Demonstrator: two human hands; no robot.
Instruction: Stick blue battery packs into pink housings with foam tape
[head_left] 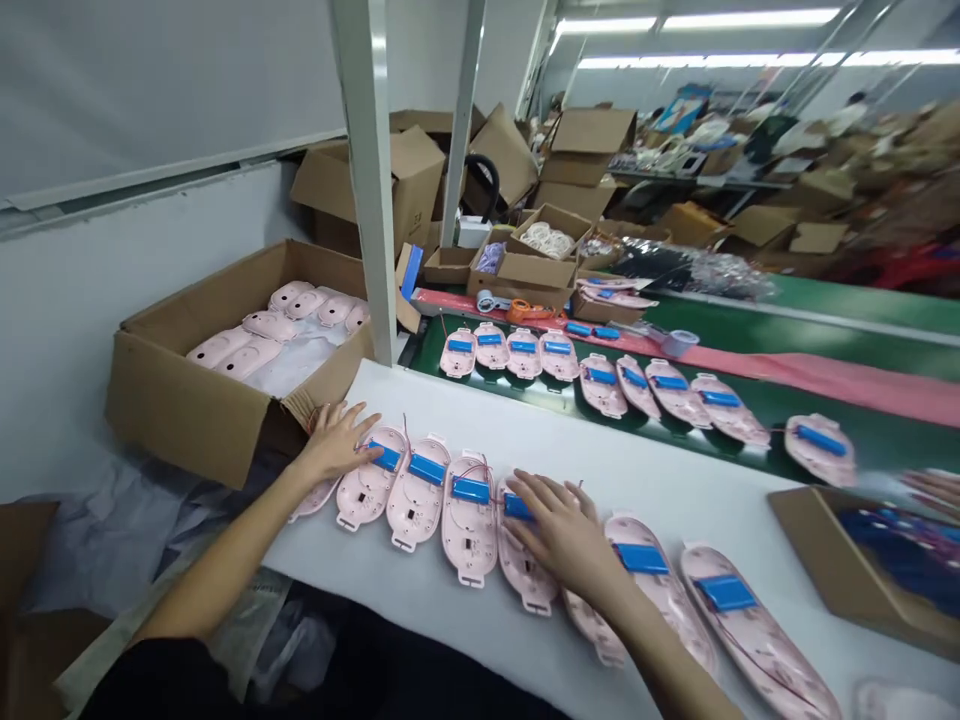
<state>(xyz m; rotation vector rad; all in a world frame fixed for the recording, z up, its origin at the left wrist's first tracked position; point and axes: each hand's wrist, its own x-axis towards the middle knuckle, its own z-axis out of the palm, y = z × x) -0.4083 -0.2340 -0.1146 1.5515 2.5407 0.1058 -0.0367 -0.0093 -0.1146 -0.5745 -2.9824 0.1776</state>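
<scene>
A row of pink plastic shells (470, 535), each with a blue battery pack (427, 469) across it and thin wires, lies on the white tabletop (360, 575). At the row's left end my left hand (336, 440) is spread over a shell, fingers apart, with fingertips near a blue battery pack (385, 457). Farther right, my right hand (562, 525) lies with fingers outstretched over another shell (525, 575) and its battery, partly hiding both. Neither hand is wrapped round anything. Whether the fingers press on the parts, I cannot tell.
More battery-fitted shells (601, 385) line the green conveyor belt (540, 395) beyond the table. A cardboard box (187, 400) of pink shells stands at left, beside a metal post (373, 180). At right are a box of blue parts (847, 570) and another person's blurred hand (934, 490).
</scene>
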